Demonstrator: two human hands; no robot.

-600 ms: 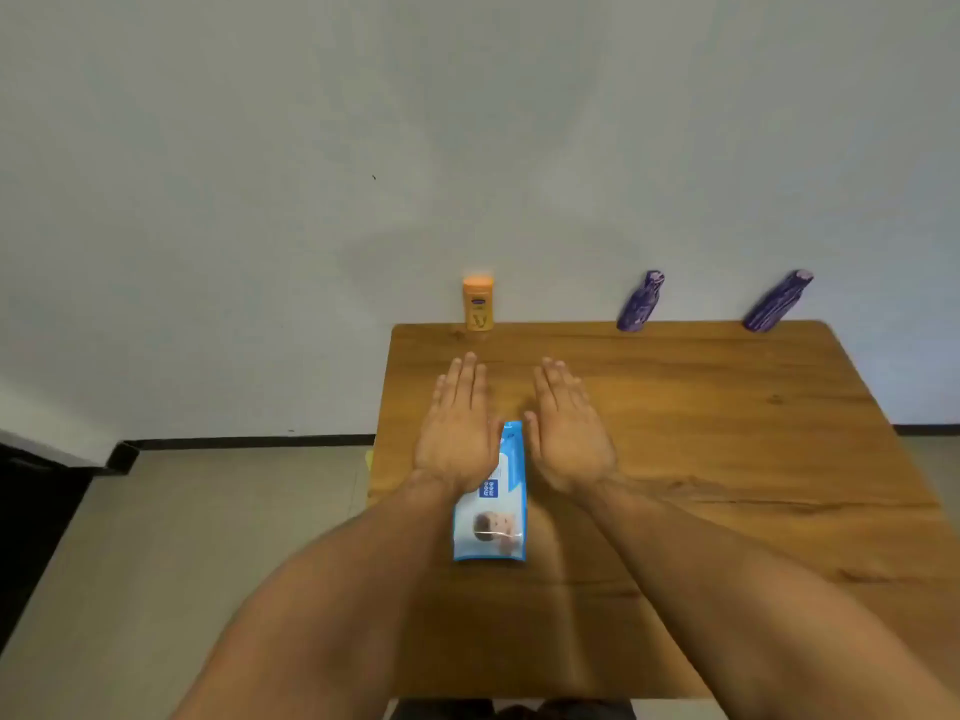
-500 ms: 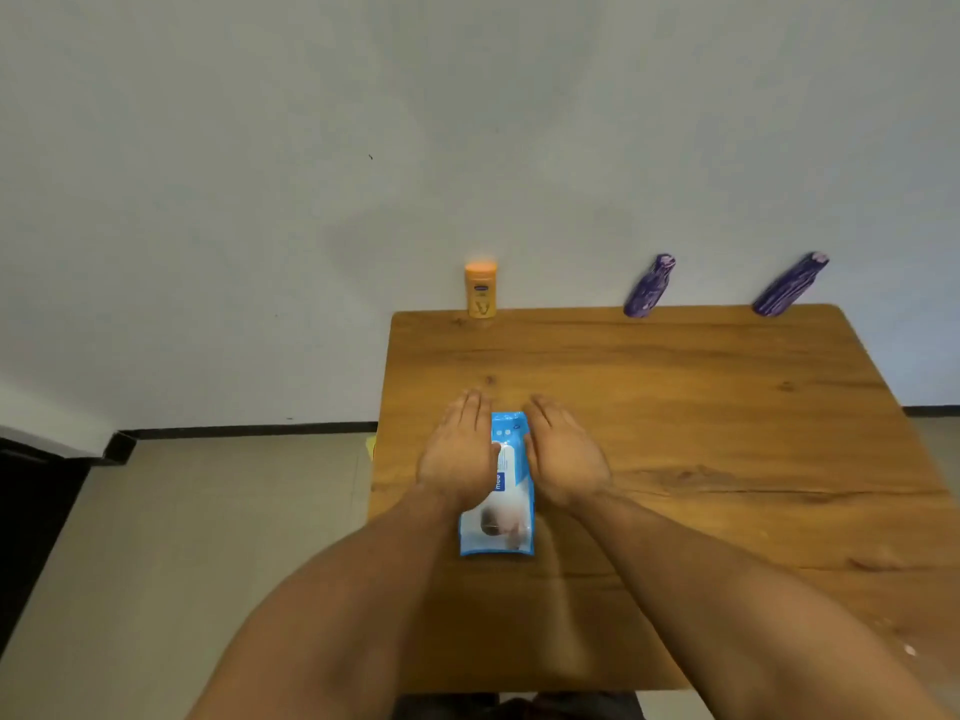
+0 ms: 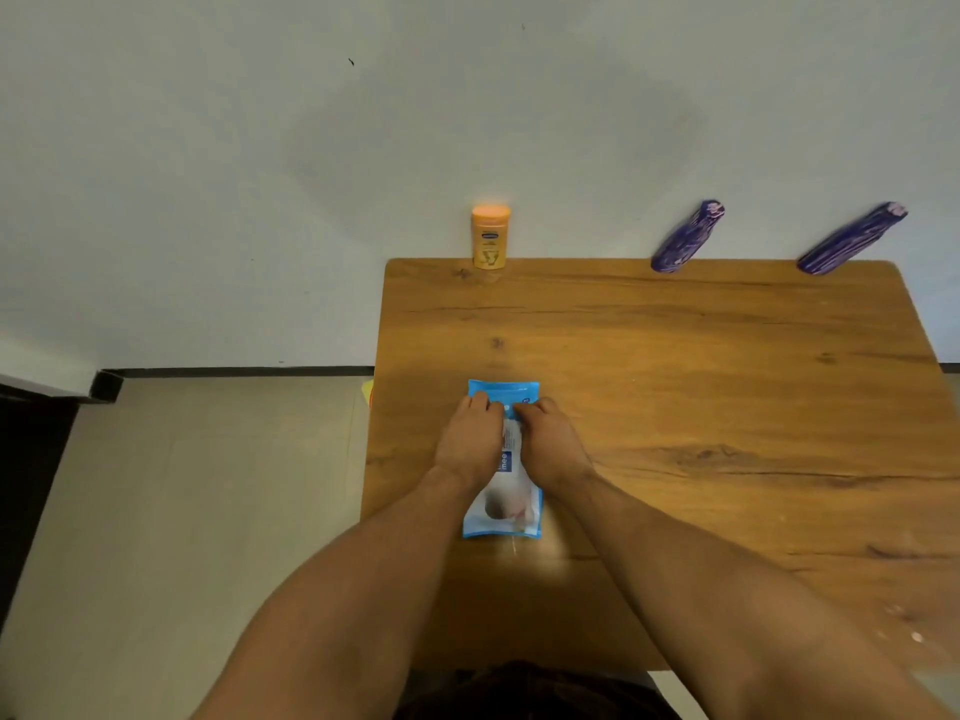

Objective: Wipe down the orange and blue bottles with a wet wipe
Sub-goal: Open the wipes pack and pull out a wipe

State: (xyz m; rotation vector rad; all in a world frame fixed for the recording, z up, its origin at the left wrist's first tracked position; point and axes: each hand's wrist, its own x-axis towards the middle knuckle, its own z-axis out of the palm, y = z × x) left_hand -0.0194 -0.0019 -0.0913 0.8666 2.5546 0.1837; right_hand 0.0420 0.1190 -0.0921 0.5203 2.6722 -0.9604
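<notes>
A blue and white wet-wipe pack lies flat near the left front of the wooden table. My left hand and my right hand rest on its far half, fingers curled down onto the pack's top, side by side and almost touching. An orange bottle stands upright at the table's far left edge against the wall. Two blue-purple bottles, one near the middle and one at the far right, stand at the same far edge.
A white wall rises right behind the table's far edge. Grey floor lies to the left, with a dark piece of furniture at the left border. A small yellow thing peeks out beside the table's left edge.
Both hands slid back toward me and went from flat beside the pack to fingers curled on top of it. The camera tilted down a little.
</notes>
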